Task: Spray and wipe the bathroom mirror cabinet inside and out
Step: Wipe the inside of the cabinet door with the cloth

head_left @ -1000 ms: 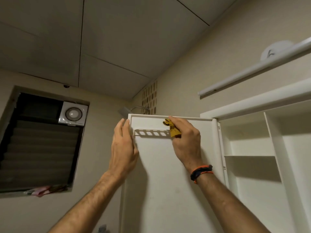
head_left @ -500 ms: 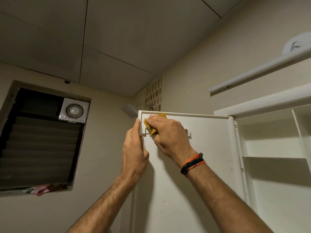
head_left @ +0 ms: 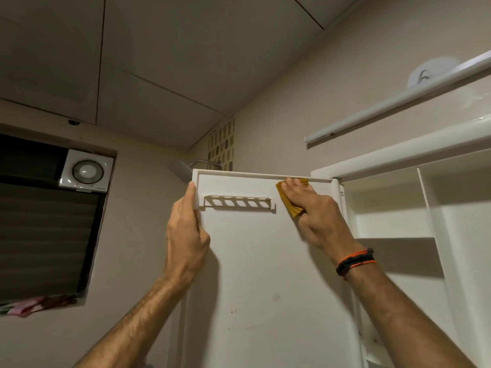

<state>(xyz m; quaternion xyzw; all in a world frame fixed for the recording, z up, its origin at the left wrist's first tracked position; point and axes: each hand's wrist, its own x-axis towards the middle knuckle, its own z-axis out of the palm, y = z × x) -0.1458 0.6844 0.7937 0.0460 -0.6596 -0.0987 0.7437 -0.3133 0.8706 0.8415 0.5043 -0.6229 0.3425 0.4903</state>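
Mid-wipe inside open door [head_left: 252, 261]: left hand [head_left: 186, 235] grips its edge, right hand [head_left: 310, 208] flat, pressing yellow cloth [head_left: 288, 205] near top; shelves [head_left: 393, 235], mirror side probably left.

Open white cabinet door [head_left: 260, 274], inner face toward viewer, bearing slotted white rack [head_left: 237, 202] near top; folded yellow cloth [head_left: 288, 201] flat against panel, right of rack, touching upper rim.

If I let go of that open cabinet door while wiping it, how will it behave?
The cabinet door would probably swing on its hinges; the left hand grips its free edge. It looks thin and light. The yellow cloth looks soft.
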